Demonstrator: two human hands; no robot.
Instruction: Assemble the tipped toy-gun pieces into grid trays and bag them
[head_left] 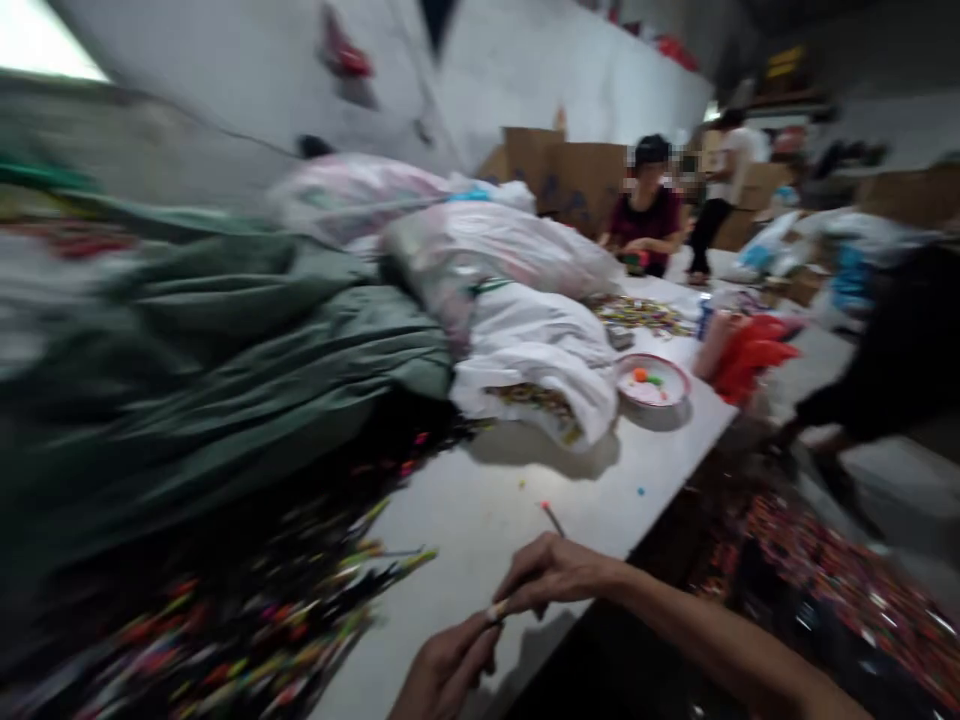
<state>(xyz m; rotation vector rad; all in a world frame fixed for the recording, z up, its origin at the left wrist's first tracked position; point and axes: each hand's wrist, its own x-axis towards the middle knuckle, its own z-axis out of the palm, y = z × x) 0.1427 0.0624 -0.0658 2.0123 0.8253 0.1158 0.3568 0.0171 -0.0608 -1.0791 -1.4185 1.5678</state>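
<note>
My left hand [451,668] is closed at the near edge of the table, thumb and fingers pinched together. My right hand [553,576] meets it fingertip to fingertip, also pinched. A small pale piece [495,612] shows where the fingertips touch; blur hides what kind it is. Just beyond my right knuckles sticks out a thin dark stick [554,519] with a pinkish-red tip; whether the hand grips it or it lies on the table, I cannot tell. To the left spreads a blurred pile of dark sticks with coloured ends [255,640].
On the white table [442,510] are a red-rimmed bowl [675,398] holding orange and green bits, and a white sack [536,325]. Dark green cloth [225,340] covers the left. A person [651,215] sits at the far end. Colourful heaps [847,590] lie below right.
</note>
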